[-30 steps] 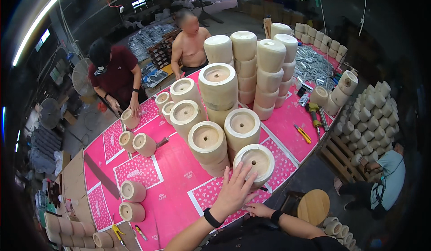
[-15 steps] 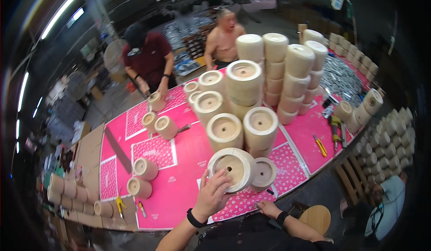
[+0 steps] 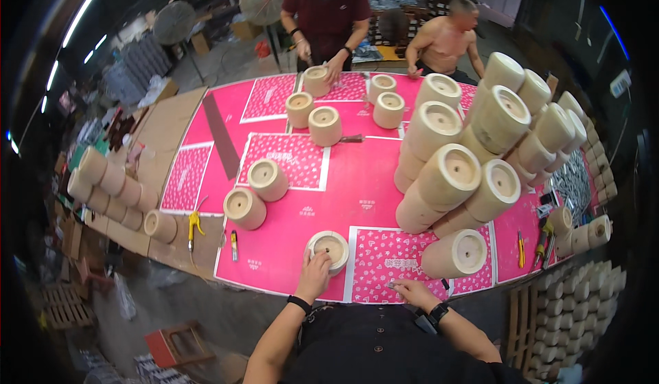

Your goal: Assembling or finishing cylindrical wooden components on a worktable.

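Item one, far left: a row of pale wooden drums (image 3: 103, 178) stacked off the left edge of the pink surface (image 3: 357, 178), beside flat cardboard. On that cardboard, by the surface's near-left corner, I note a yellow-handled tool (image 3: 194, 223); a small marker-like tool (image 3: 234, 245) lies just inside the surface's left edge.

Item two: two single drums (image 3: 257, 192) standing apart, left of centre.

Item three: a low, round wooden drum (image 3: 329, 250) with a recessed centre, near the surface's front edge. My left hand (image 3: 314, 274) rests on its near rim, fingers curled over it in a light grip.

Item four: my right hand (image 3: 412, 291) lies on the front edge, right of that drum. I think it pinches something small, but I cannot tell whether it is closed.

Item five: a tall pile of drums (image 3: 467, 150) on the right half, one lying on its side (image 3: 458, 253) near the front.

Item six, far edge: two other people working on further drums (image 3: 322, 120).

Item seven, right edge: hand tools (image 3: 542, 236) and more drums.
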A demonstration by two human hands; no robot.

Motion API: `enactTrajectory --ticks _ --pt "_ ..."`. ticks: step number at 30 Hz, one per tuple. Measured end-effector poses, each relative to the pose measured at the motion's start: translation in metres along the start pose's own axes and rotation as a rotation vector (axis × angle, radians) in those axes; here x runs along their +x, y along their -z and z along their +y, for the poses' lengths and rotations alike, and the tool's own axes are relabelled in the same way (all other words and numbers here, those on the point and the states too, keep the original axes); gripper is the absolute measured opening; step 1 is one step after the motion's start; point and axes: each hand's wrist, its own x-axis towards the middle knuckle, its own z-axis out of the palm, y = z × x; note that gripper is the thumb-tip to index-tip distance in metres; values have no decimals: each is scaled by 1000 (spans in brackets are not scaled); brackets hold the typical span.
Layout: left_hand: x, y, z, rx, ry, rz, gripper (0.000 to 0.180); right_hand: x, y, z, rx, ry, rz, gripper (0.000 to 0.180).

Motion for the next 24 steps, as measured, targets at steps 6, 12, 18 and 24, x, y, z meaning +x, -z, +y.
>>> enactTrajectory --ticks 6,12,18,24 --pt "-26 23 -26 -341 113 21 79 43 -23 -94 -676 415 9 26" --pt "2 14 -45 -382 301 -161 116 119 -64 -169 -1075 838 -144 23" --pt "13 2 -54 -449 159 -61 109 183 -66 -184 -1429 1177 -244 18" --pt "-2 -3 -50 -432 228 -67 108 165 -85 -153 -1353 924 -80 12"
